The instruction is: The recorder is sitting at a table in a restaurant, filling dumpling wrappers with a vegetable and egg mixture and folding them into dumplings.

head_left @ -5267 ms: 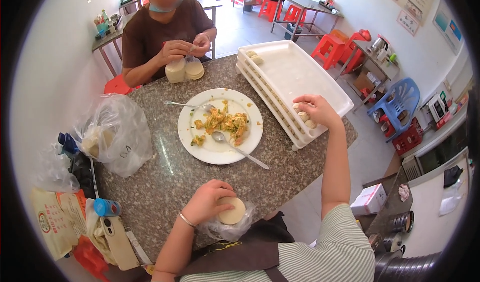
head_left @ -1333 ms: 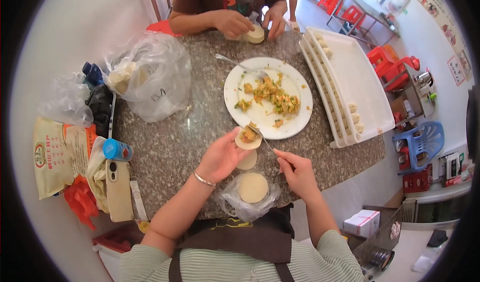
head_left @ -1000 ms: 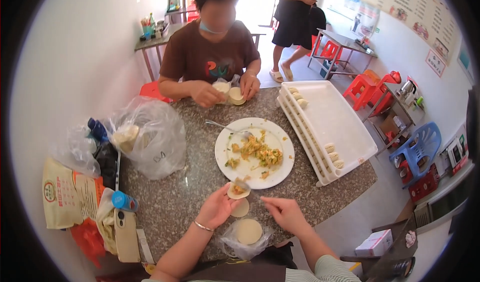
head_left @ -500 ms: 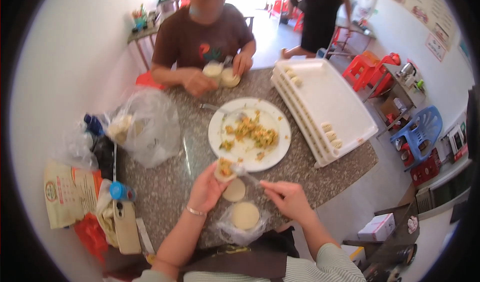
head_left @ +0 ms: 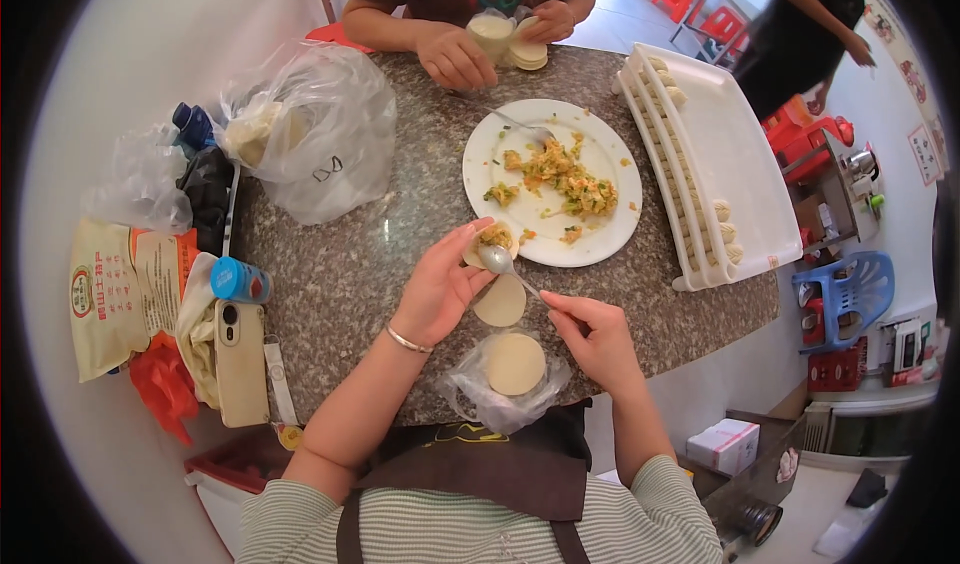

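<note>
In my left hand (head_left: 445, 279) lies a round dumpling wrapper (head_left: 513, 245), cupped in the fingers, with a small heap of chopped filling (head_left: 495, 233) on it. My right hand (head_left: 598, 342) grips the handle of a metal spoon (head_left: 495, 258), whose bowl presses against the filling. Just below the wrapper, a single flat wrapper (head_left: 501, 302) lies on the table. Nearer me, another round wrapper (head_left: 515, 364) rests on a crumpled clear plastic bag (head_left: 470, 384). Beyond my hands stands a white plate (head_left: 570, 252) with loose yellow-orange and green filling and a second spoon (head_left: 520, 123).
White stacked trays (head_left: 745, 154) at the right hold rows of dumplings. Across the speckled table (head_left: 400, 224), a co-worker's hands (head_left: 455, 56) handle wrappers. A plastic bag (head_left: 335, 144), blue-lidded container (head_left: 240, 280) and phone (head_left: 241, 364) line the left side. Another person (head_left: 805, 39) stands behind the trays.
The view has tilted down, so the table appears higher and further right. Both my hands keep hold of the wrapper and the spoon. The person in the back has moved right.
</note>
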A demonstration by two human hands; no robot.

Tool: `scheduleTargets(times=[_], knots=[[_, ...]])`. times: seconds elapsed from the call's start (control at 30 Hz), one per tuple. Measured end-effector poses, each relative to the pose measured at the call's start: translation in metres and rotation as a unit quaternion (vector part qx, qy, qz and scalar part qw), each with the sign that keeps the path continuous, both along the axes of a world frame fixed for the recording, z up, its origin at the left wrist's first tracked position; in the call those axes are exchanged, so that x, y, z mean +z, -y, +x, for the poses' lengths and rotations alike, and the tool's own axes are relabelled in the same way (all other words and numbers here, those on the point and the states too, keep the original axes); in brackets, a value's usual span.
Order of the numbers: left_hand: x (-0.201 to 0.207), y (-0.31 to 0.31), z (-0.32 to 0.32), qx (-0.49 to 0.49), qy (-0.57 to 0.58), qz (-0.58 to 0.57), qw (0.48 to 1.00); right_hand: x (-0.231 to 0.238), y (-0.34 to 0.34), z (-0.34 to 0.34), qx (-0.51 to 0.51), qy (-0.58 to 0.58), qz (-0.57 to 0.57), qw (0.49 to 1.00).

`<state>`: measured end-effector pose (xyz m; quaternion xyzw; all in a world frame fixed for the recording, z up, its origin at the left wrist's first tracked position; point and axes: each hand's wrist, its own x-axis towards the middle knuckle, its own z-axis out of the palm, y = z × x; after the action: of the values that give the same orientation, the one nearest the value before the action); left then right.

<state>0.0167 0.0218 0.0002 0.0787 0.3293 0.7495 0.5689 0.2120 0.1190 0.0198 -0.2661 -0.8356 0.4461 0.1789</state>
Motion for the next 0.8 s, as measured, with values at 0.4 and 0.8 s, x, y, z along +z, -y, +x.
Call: scheduleTargets(times=[0.4, 0.8], knots=[[0.003, -0.003, 0.003, 0.030, -0.037, -0.032, 0.998, 0.003, 0.000, -0.007, -0.039, -0.047, -0.032, 0.998], [-0.002, -0.003, 0.001, 0.032, -0.053, -0.034, 0.997, 0.002, -0.004, -0.001, -0.022, -0.001, 0.001, 1.000]])
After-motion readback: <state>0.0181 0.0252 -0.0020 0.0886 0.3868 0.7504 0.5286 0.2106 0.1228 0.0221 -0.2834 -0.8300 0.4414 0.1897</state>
